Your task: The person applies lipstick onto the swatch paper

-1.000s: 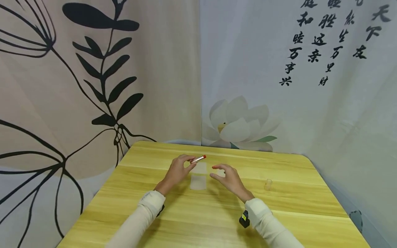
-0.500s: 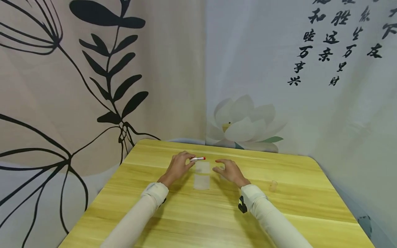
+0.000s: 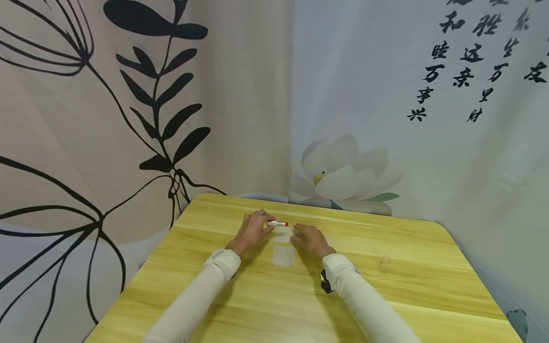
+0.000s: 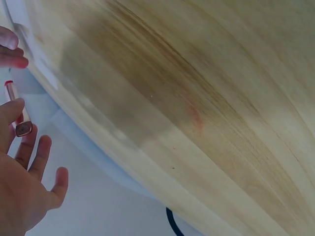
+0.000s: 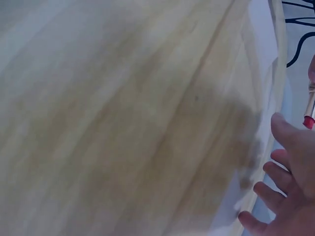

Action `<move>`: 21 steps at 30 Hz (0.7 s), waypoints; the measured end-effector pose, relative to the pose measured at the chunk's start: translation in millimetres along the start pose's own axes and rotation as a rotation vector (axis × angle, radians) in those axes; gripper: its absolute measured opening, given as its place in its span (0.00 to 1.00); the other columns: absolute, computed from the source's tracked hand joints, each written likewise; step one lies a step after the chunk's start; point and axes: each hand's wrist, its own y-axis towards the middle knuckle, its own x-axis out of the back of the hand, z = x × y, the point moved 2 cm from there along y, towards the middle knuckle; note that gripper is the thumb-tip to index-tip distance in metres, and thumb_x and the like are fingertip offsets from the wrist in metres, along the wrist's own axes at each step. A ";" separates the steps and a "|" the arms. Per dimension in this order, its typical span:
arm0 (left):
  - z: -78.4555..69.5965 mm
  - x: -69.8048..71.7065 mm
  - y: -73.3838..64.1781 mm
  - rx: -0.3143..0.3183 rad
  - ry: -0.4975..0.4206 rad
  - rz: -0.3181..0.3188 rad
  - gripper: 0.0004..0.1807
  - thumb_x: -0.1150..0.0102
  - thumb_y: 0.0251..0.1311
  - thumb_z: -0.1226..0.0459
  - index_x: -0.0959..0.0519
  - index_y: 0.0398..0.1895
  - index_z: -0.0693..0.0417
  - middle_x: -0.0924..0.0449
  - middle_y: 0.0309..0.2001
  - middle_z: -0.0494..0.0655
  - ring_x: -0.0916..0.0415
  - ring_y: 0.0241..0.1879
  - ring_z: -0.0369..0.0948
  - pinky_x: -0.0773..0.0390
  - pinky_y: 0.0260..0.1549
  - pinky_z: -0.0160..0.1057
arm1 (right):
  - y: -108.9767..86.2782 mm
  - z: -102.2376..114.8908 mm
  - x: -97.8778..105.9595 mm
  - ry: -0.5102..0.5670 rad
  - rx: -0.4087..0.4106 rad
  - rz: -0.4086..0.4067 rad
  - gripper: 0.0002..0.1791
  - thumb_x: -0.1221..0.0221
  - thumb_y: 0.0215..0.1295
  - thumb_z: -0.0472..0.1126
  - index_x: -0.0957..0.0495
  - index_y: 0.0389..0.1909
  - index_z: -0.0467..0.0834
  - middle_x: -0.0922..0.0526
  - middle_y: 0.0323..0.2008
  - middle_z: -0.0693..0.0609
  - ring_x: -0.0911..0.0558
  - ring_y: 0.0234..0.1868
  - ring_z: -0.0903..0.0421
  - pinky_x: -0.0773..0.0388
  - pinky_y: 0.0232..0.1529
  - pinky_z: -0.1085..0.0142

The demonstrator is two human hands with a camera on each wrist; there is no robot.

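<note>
1. From my head feed, the left hand has its thumb and fingers clamped on a slim red-tipped tube, which lies nearly level with the tip toward the other hand.
2. My left wrist feed shows the tube's square end between those fingers.
3. I see the right hand just beside the tip, its fingers apart and holding nothing; one fingertip looks red.
4. Below the hands, I have a near pale sheet and a far pale sheet on the wooden table.
5. Well to the right lies a small clear piece, too faint for me to identify.
6. Behind the table hangs a printed backdrop.
</note>
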 end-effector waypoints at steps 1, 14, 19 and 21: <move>0.4 -2.2 1.2 0.002 0.001 0.003 0.16 0.30 0.67 0.60 0.14 0.57 0.49 0.16 0.49 0.43 0.20 0.51 0.46 0.29 0.56 0.55 | 0.4 -1.1 -0.3 -0.012 0.008 -0.003 0.29 0.33 0.72 0.45 0.24 0.67 0.35 0.20 0.64 0.38 0.18 0.60 0.37 0.24 0.62 0.43; -0.1 -16.3 7.6 -0.009 0.118 0.045 0.16 0.30 0.67 0.61 0.13 0.56 0.48 0.17 0.50 0.44 0.21 0.52 0.47 0.32 0.57 0.55 | 3.7 -1.2 -1.0 -0.138 -0.021 0.082 0.29 0.36 0.74 0.48 0.25 0.69 0.37 0.29 0.73 0.40 0.24 0.67 0.37 0.26 0.65 0.43; -3.8 -20.4 12.2 -0.022 0.158 0.059 0.16 0.30 0.68 0.60 0.14 0.58 0.48 0.18 0.50 0.45 0.22 0.53 0.48 0.32 0.58 0.55 | 2.6 -2.6 -0.7 -0.143 -0.016 0.091 0.30 0.37 0.75 0.47 0.26 0.71 0.37 0.31 0.74 0.39 0.28 0.71 0.37 0.29 0.67 0.43; -5.1 -21.8 14.4 -0.027 0.174 0.064 0.17 0.31 0.68 0.59 0.14 0.58 0.48 0.18 0.50 0.45 0.22 0.53 0.48 0.32 0.58 0.55 | 3.0 -4.2 -0.6 -0.147 -0.015 0.096 0.30 0.37 0.75 0.48 0.27 0.71 0.37 0.31 0.74 0.39 0.29 0.71 0.37 0.29 0.67 0.43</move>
